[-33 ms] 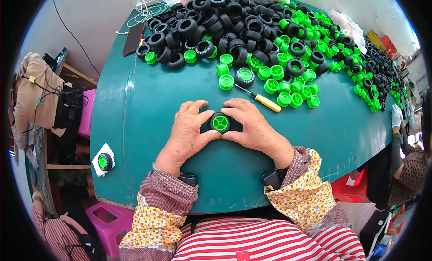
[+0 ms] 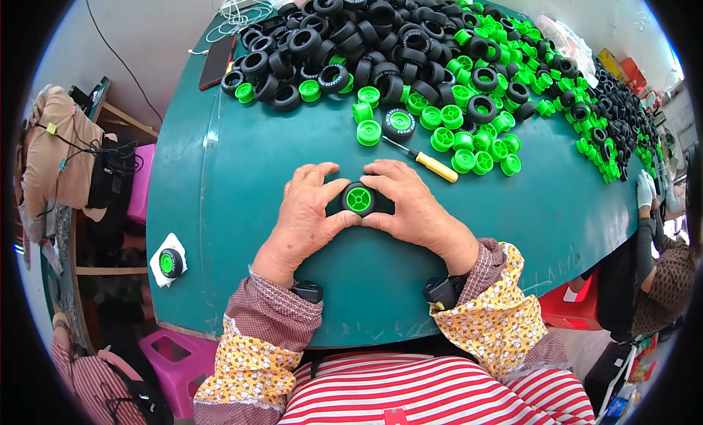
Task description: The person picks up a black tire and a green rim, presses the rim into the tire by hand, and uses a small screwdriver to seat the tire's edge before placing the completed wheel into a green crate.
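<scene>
Held wheel (image 2: pixel 358 199): pinched between both hands over the near middle of the green tabletop (image 2: pixel 242 205); black tyre around a green spoked hub, spokes facing up; cannot tell whether resting on the surface or lifted just off.
Left hand (image 2: pixel 304 214): pinching the held wheel from the left, with thumb at the near edge and forefinger at the far-left edge; other fingers bent, reaching farther out.
Right hand (image 2: pixel 417 207): pinching the same tyre from the right, with thumb at the near edge, close to the left thumb, and forefinger at the far-right edge.
Sleeves (image 2: pixel 253 366): yellow and brown, patterned, ending near dark bands (image 2: pixel 307 292) at both wrists.
Screwdriver (image 2: pixel 436 167): lying beyond the right hand, yellow handle toward near right, shaft toward far left.
Loose wheel (image 2: pixel 398 124): just beyond the screwdriver's shaft; black tyre around a green hub.
Green hubs (image 2: pixel 463 161): loosely clustered right of the loose wheel, a few more to its left.
Black tyres (image 2: pixel 373 37): heaped along the far side, mixed with hubs toward the right.
White paper (image 2: pixel 162 279): at the left edge, under another wheel (image 2: pixel 170 264).
Purple stool (image 2: pixel 176 370): at near left, beside the tabletop.
Gloved hand (image 2: pixel 644 189): another person's, at far right.
</scene>
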`<state>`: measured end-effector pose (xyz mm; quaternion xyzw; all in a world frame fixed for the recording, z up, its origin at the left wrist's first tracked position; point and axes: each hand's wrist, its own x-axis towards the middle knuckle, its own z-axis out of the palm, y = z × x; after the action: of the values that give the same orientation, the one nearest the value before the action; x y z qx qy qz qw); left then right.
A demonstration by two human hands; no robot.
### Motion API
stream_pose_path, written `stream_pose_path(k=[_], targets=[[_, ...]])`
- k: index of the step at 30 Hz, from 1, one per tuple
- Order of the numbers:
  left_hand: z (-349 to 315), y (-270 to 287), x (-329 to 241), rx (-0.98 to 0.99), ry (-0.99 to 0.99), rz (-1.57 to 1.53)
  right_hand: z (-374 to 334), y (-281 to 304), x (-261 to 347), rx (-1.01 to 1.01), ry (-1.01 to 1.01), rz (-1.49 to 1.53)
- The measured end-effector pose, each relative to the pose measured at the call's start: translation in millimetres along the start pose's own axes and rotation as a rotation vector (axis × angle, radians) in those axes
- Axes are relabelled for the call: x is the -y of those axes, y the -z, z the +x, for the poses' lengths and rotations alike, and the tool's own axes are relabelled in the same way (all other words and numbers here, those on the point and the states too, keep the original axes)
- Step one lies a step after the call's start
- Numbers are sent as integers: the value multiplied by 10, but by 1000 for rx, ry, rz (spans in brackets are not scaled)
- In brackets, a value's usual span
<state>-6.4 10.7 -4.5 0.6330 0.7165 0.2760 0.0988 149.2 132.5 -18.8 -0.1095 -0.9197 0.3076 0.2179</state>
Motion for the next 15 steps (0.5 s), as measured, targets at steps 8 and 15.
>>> stream_pose_path(k=[8,15], targets=[[15,-44,58,-102,-61,-120,1,-20,28,-91,46,-30],[30,-23,-89,-15,358,-1202,18,-55,208,-213,-2,271]])
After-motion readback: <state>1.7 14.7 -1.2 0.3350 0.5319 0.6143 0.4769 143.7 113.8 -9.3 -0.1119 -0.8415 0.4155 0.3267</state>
